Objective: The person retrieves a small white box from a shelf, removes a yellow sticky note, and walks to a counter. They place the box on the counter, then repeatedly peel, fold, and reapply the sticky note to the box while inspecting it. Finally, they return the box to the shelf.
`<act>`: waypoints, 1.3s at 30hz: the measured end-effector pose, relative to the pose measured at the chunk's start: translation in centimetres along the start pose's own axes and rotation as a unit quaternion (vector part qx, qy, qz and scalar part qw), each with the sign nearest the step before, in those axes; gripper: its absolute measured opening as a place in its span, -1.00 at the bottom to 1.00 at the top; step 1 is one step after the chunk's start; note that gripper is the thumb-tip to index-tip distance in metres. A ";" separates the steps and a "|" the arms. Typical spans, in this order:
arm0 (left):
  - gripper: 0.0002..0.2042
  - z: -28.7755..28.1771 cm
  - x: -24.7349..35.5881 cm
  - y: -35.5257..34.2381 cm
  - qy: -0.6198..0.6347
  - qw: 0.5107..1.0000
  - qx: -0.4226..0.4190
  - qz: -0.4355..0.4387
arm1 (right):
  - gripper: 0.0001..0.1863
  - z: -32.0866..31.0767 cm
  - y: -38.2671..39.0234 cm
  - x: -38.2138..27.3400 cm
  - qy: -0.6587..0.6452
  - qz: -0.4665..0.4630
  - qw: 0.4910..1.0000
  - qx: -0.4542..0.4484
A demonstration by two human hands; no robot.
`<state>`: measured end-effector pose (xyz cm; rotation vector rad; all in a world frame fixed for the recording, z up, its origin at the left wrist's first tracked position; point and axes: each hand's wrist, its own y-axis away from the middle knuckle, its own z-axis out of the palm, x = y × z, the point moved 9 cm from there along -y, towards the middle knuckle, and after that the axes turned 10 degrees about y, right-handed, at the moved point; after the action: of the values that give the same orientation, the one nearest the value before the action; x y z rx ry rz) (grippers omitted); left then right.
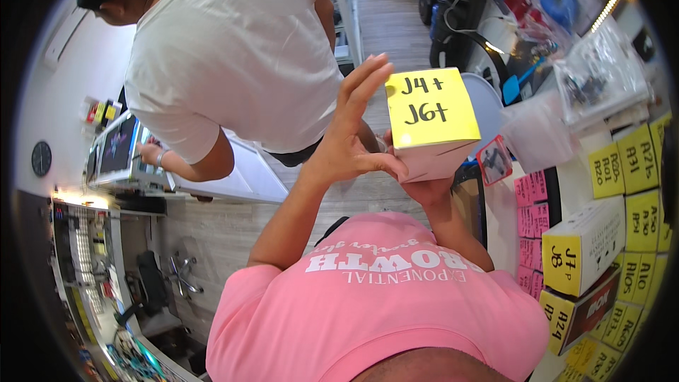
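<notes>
A box with a yellow label bearing handwriting on its top face is held up in front of my chest. My right hand is beneath it, gripping its underside; most of those fingers are hidden by the box. Beside the box's left side is my left hand, fingers stretched upward and apart. Its thumb reaches the lower left edge of the box and seems to touch it.
A person in a white shirt stands ahead to the left, by a white counter. On my right, shelves hold several yellow-labelled boxes and pink-labelled boxes. Clear plastic bags lie farther off. An office chair stands at left.
</notes>
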<state>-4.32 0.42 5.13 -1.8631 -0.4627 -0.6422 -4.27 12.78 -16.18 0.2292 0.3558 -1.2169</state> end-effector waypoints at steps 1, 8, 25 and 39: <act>0.17 -0.7 -0.2 0.0 0.017 1.000 -0.021 0.002 | -0.12 -0.6 -0.4 1.1 0.058 0.009 0.998 0.006; 0.36 -4.3 -4.4 4.1 0.409 0.884 0.018 -0.223 | -0.04 7.4 0.5 9.1 -0.129 0.276 0.937 -0.171; 0.21 -22.7 -3.1 13.8 0.265 0.918 0.286 -0.076 | -0.04 18.4 -9.8 22.3 -0.093 0.214 0.964 -0.126; 0.12 -24.6 -18.8 6.2 0.343 0.851 0.340 -0.207 | -0.24 14.4 -25.0 9.6 0.202 -0.073 0.974 0.076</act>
<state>-20.65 -25.05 -3.92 -0.7749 -0.5201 -1.1913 -22.90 -9.09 -6.17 0.5959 0.6431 -1.3428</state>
